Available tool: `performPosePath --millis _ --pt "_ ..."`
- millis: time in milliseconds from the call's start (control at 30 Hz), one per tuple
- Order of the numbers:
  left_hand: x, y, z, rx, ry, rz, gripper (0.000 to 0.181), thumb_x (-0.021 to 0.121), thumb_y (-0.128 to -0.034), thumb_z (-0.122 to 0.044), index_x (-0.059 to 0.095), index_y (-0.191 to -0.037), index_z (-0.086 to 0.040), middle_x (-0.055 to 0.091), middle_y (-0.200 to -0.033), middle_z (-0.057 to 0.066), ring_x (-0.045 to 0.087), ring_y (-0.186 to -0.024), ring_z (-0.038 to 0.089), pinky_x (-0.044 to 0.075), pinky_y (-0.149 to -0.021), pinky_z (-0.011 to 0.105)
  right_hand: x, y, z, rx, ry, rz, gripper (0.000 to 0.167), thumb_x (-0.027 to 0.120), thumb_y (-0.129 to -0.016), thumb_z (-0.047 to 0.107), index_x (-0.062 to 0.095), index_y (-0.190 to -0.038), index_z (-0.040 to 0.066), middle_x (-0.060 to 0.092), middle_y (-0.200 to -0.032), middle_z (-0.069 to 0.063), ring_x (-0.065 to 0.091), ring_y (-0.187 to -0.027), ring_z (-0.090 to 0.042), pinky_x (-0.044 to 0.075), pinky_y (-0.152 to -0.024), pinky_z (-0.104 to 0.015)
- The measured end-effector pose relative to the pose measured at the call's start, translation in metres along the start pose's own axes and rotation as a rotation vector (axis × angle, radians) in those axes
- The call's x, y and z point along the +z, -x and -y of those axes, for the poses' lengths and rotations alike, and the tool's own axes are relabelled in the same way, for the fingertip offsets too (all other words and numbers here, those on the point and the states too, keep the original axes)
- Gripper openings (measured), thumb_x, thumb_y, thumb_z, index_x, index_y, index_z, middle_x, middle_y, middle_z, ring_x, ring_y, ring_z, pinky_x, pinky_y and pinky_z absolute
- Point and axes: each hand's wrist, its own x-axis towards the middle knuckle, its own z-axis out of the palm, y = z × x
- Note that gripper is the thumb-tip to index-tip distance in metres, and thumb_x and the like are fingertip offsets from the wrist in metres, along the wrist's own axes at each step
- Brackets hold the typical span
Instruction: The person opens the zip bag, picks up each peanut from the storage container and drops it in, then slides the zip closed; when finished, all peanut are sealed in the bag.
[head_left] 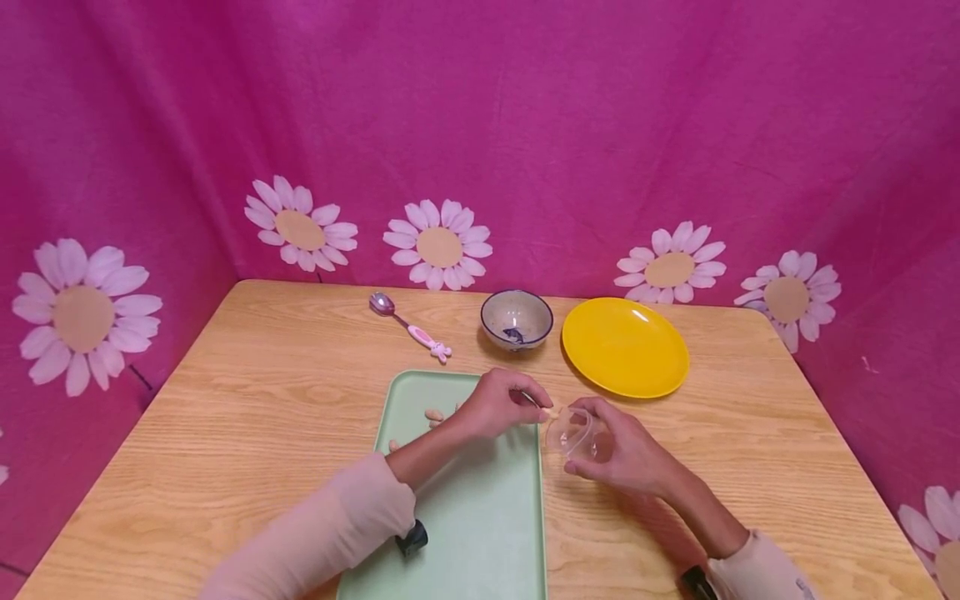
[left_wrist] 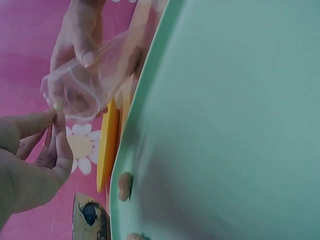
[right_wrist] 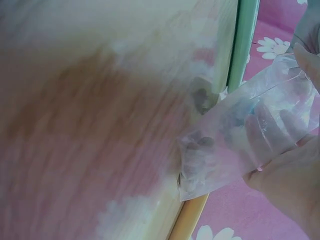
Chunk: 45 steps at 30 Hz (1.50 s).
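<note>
My left hand pinches a small pale peanut between thumb and fingertips, right at the mouth of a clear plastic bag. The right hand holds that bag, its thumb and fingers spread around the opening. From the right wrist view, the bag hangs down beside the tray edge; what lies in its lower end is blurred. Several peanuts lie on the pale green tray, partly covered by the left forearm. Two of the peanuts show along the tray's rim in the left wrist view.
Behind the tray stands a small blue-rimmed bowl, with a yellow plate to its right. A spoon with a pink rabbit handle lies left of the bowl. Pink flowered cloth hangs around the wooden table.
</note>
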Motion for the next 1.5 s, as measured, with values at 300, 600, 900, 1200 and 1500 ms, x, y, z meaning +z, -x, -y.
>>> performPosePath --millis 300,600,900,1200,1500 --pt "0.001 0.004 -0.003 0.030 0.018 0.067 0.016 0.073 -0.0823 -0.014 0.074 -0.098 -0.015 0.072 -0.095 -0.002 0.065 -0.087 0.009 0.054 -0.079 0.023 -0.004 -0.002 0.002 0.000 0.014 -0.003 0.070 0.083 -0.069 0.035 0.047 -0.126 0.017 0.061 -0.120 -0.003 0.055 -0.115 -0.025 0.040 -0.101 -0.056" --pt "-0.034 0.007 0.011 -0.059 0.029 -0.032 0.018 0.071 -0.0838 -0.011 0.072 -0.101 -0.009 0.070 -0.093 0.000 0.063 -0.085 0.012 0.053 -0.079 0.029 -0.005 -0.001 0.001 0.029 0.001 -0.001 0.069 0.083 -0.070 0.033 0.046 -0.127 0.020 0.063 -0.118 -0.001 0.056 -0.114 -0.025 0.040 -0.101 -0.055" --pt "-0.064 0.012 0.037 -0.179 -0.142 -0.145 0.013 0.073 -0.0822 -0.011 0.073 -0.095 -0.009 0.070 -0.087 0.001 0.060 -0.082 0.013 0.049 -0.075 0.025 -0.006 0.000 -0.001 0.039 0.017 0.008 0.068 0.082 -0.071 0.035 0.046 -0.127 0.020 0.063 -0.118 -0.001 0.055 -0.115 -0.026 0.039 -0.101 -0.057" --pt "-0.071 0.013 0.053 -0.215 -0.297 -0.148 0.013 0.076 -0.0777 -0.007 0.074 -0.090 -0.008 0.069 -0.082 0.002 0.057 -0.076 0.014 0.047 -0.068 0.023 -0.007 0.000 0.000 0.038 0.011 0.010 0.067 0.082 -0.071 0.033 0.046 -0.126 0.020 0.062 -0.119 -0.001 0.055 -0.115 -0.026 0.040 -0.101 -0.057" --pt "-0.071 0.013 0.055 -0.211 -0.275 -0.030 0.012 0.073 -0.0802 -0.003 0.075 -0.091 -0.009 0.068 -0.082 0.001 0.053 -0.073 0.015 0.044 -0.059 0.022 -0.007 0.000 0.000 0.044 0.015 0.010 0.068 0.082 -0.071 0.033 0.046 -0.127 0.019 0.061 -0.121 -0.003 0.055 -0.115 -0.027 0.038 -0.102 -0.057"
